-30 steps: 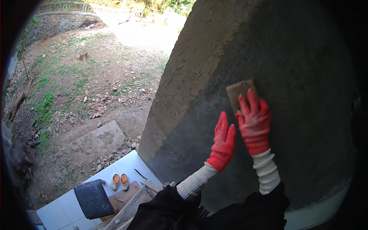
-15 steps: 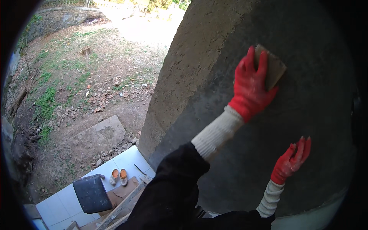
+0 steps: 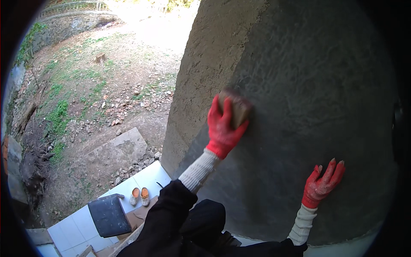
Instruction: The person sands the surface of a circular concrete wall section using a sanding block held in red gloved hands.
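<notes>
My left hand (image 3: 222, 130), in a red-coated glove with a white knit cuff, grips a brown rectangular block (image 3: 240, 112). The block lies against the dark grey plastered wall (image 3: 295, 115) and is slightly blurred; whether it is a sponge or a wooden float I cannot tell. Lower right, my right hand (image 3: 322, 184) wears a matching red glove. Its fingers are spread and point upward at the wall, with nothing in them; whether they touch the surface is unclear.
A rougher brown band of plaster (image 3: 205, 55) runs along the wall's left edge. Below left are a black-topped stool (image 3: 109, 216), a pair of shoes (image 3: 140, 196) and white floor tiles (image 3: 72, 229). Beyond lie a concrete slab (image 3: 124, 147), rubble (image 3: 128, 169) and sloping ground.
My left hand has moved the block down and to the left across the wall. My right hand stays low at the right, its fingers now more spread.
</notes>
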A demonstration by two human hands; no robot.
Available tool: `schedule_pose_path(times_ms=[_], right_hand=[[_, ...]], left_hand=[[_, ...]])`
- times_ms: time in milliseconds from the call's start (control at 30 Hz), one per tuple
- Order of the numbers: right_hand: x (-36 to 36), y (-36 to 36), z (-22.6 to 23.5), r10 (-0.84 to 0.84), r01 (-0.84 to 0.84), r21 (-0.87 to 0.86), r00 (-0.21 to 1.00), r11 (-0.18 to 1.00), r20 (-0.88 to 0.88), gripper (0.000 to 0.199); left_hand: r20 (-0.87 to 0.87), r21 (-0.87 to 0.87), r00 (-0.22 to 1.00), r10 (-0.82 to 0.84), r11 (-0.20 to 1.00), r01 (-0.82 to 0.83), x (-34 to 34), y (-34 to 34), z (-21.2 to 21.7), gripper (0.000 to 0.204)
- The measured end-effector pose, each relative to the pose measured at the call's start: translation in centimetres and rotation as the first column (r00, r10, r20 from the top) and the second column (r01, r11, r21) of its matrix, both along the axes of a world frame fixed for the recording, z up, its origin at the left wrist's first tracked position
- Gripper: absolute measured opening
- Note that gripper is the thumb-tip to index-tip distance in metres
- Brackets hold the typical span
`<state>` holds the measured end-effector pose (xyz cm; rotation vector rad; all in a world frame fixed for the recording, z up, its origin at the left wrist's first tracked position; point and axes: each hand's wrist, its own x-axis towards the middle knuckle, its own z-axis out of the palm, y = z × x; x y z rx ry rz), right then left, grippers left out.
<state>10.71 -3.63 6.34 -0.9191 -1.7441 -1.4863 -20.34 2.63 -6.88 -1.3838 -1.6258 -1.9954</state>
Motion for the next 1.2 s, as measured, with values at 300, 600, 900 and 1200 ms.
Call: schedule_pose_path(times_ms=[300,600,900,1200], right_hand=[[-0.4,-0.2,0.4,0.008,-0.008,0.014,1.0,1.0,-0.011,0.041],[0.4,-0.1,0.1,-0.025,0.025,-0.012,0.999,1.0,0.025,0.039],[0.2,-0.4,0.0,0.024,-0.028,-0.08,0.998,0.996,-0.057,0.039],[0.7,-0.3,-0.1,0.027,-0.026,-0.068,1.0,0.997,0.009,0.038]], left_hand=[[-0.022,0.052,1.0,-0.013,0.999,0.014,0.1,-0.4,-4.4,0.09],[-0.01,0.062,1.0,0.03,0.998,-0.029,-0.3,0.5,-0.6,0.084],[0.113,-0.115,0.992,0.049,0.993,-0.036,1.7,-0.7,-12.5,0.097],[-0.084,0.072,0.996,0.012,0.997,-0.006,0.4,-0.3,4.9,0.086]])
